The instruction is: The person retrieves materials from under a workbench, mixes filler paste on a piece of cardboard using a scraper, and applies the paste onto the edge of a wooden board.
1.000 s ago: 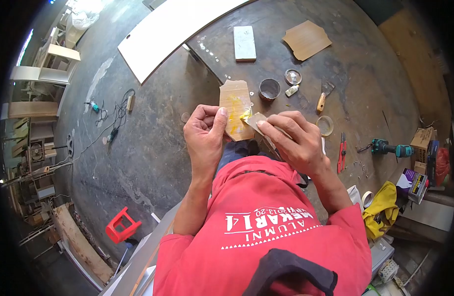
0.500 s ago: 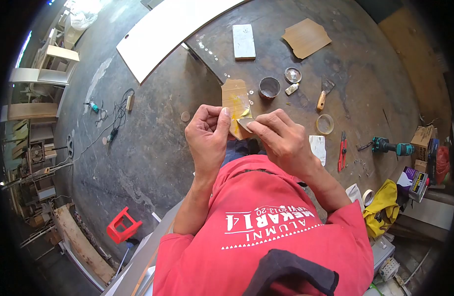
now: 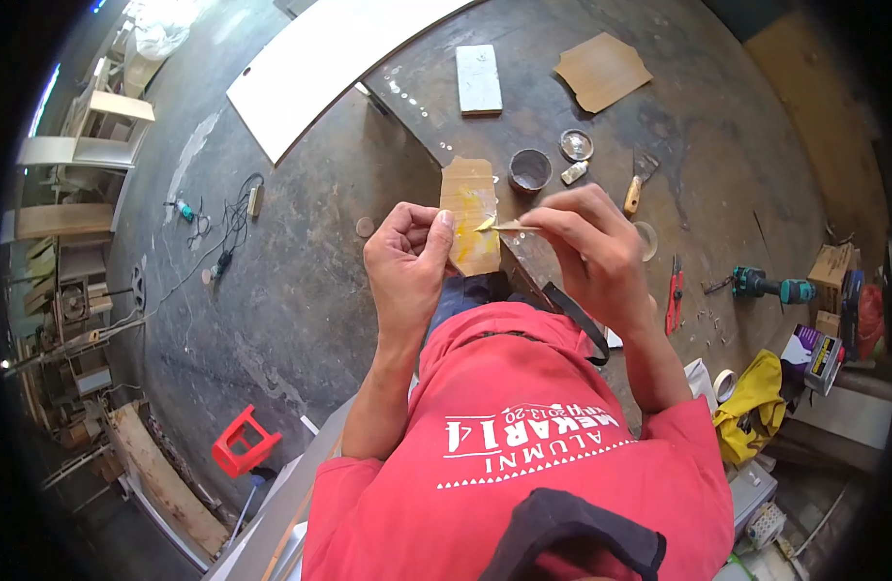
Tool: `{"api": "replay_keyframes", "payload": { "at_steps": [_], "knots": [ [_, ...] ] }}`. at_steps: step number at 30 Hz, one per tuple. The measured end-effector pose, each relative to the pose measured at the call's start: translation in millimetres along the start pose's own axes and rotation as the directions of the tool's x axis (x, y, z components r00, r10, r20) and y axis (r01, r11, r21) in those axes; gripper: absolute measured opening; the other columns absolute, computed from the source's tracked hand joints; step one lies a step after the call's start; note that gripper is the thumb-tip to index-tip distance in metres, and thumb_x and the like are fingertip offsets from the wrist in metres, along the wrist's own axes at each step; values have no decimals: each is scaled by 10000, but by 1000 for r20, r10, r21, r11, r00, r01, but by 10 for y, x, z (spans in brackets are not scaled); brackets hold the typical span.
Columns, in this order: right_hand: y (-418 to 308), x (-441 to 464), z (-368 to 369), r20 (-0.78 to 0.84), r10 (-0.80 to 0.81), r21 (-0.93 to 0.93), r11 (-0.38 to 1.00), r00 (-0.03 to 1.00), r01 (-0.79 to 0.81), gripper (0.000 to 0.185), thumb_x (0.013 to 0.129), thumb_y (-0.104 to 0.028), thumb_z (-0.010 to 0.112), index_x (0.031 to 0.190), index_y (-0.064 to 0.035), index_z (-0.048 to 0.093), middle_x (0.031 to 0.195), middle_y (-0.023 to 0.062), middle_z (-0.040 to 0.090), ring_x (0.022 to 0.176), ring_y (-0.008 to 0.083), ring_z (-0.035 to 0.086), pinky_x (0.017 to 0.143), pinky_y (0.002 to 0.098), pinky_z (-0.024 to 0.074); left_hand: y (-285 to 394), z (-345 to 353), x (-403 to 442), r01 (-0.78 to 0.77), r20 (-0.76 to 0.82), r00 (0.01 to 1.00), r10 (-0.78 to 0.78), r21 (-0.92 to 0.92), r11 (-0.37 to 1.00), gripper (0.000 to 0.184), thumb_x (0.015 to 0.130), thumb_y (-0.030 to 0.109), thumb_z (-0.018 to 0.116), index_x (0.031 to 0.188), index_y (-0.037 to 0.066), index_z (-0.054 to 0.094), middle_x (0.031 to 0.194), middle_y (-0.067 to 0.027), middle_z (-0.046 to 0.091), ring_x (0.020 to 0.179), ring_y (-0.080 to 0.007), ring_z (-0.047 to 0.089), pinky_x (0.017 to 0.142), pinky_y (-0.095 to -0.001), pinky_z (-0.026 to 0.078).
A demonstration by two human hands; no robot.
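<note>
My left hand (image 3: pixel 405 259) grips the left edge of a brown wood-grain board piece (image 3: pixel 468 184), thumb on top. Yellow smears cover its face, and a pale yellow dab of paste (image 3: pixel 486 224) sits near its right edge. Pinched in my right hand (image 3: pixel 601 247) is a thin, flat brown scraper piece (image 3: pixel 513 227), seen nearly edge-on. Its tip is at the dab; whether it touches, I cannot tell. The right fingers are slightly blurred. Beyond the board stands an open dark can (image 3: pixel 530 170).
Around the can are a round lid (image 3: pixel 576 145), a small bottle (image 3: pixel 574 173) and a putty knife (image 3: pixel 641 180). Farther right lie a red cutter (image 3: pixel 675 295) and a teal drill (image 3: pixel 773 287). A white panel (image 3: pixel 320 68) and red stool (image 3: pixel 245 442) are on the left.
My right hand has moved right and turned, bringing the scraper piece from flat over the board to edge-on at the dab. The board has tilted slightly; my left hand keeps its grip.
</note>
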State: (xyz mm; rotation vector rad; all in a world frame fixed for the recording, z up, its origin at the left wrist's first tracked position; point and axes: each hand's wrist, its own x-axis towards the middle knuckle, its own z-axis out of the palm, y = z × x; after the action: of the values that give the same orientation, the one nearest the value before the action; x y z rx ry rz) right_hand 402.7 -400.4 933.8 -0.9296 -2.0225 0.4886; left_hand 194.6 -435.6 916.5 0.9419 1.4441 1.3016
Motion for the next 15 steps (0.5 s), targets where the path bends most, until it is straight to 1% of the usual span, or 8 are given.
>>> {"api": "replay_keyframes", "payload": {
  "at_steps": [2, 3, 4, 6, 9, 12, 15],
  "knots": [
    [38, 36, 50, 36, -68, -64, 995, 997, 70, 296, 718, 30, 729, 993, -73, 690, 949, 56, 663, 877, 256, 650, 696, 368, 559, -35, 17, -7, 1, 27, 1000, -1, 21, 1000, 147, 990, 108, 658, 917, -15, 624, 771, -32, 680, 621, -47, 626, 501, -208, 506],
    [21, 45, 70, 59, -74, -105, 991, 996, 80, 316, 699, 4, 743, 1000, -76, 690, 951, 42, 666, 879, 246, 650, 705, 357, 566, -43, 13, -9, 0, 40, 999, -2, 46, 999, 145, 988, 106, 662, 919, -17, 631, 768, -22, 676, 622, -38, 614, 504, -202, 493],
    [25, 58, 94, 59, -77, -103, 991, 995, 83, 316, 699, 4, 743, 1000, -76, 690, 951, 42, 666, 879, 246, 650, 705, 357, 566, -24, 25, -18, -2, 37, 999, 0, 47, 999, 145, 988, 106, 662, 919, -17, 631, 768, -22, 676, 622, -38, 614, 504, -202, 493],
    [42, 66, 150, 87, -161, -204, 963, 983, 176, 323, 684, -32, 753, 997, -75, 688, 958, 33, 668, 880, 236, 648, 708, 346, 574, 23, 52, -46, -44, 21, 999, 43, 38, 998, 138, 986, 104, 666, 932, -20, 641, 767, -9, 670, 623, -25, 591, 509, -196, 467],
    [49, 43, 181, 125, -192, -171, 962, 974, 211, 310, 688, -63, 755, 990, -69, 685, 963, 25, 666, 886, 222, 644, 694, 336, 576, -22, -5, -44, -47, 9, 999, 46, 60, 997, 133, 990, 108, 663, 948, -17, 647, 768, -6, 671, 620, -22, 580, 508, -193, 452],
    [49, -5, 199, 129, -218, -150, 960, 967, 237, 285, 704, -68, 743, 984, -71, 684, 959, 18, 663, 883, 213, 641, 685, 323, 577, -22, -33, -48, -39, -6, 999, 40, 72, 997, 136, 993, 117, 661, 952, -12, 647, 763, -6, 671, 606, -18, 565, 498, -192, 438],
    [48, -59, 191, 163, -207, -151, 961, 965, 232, 267, 719, -65, 733, 981, -72, 682, 954, 13, 662, 876, 209, 639, 678, 315, 574, -34, -46, -33, -15, -7, 1000, 16, 72, 997, 138, 997, 124, 657, 957, -7, 649, 754, -8, 672, 595, -17, 560, 494, -191, 434]
  ]
}}
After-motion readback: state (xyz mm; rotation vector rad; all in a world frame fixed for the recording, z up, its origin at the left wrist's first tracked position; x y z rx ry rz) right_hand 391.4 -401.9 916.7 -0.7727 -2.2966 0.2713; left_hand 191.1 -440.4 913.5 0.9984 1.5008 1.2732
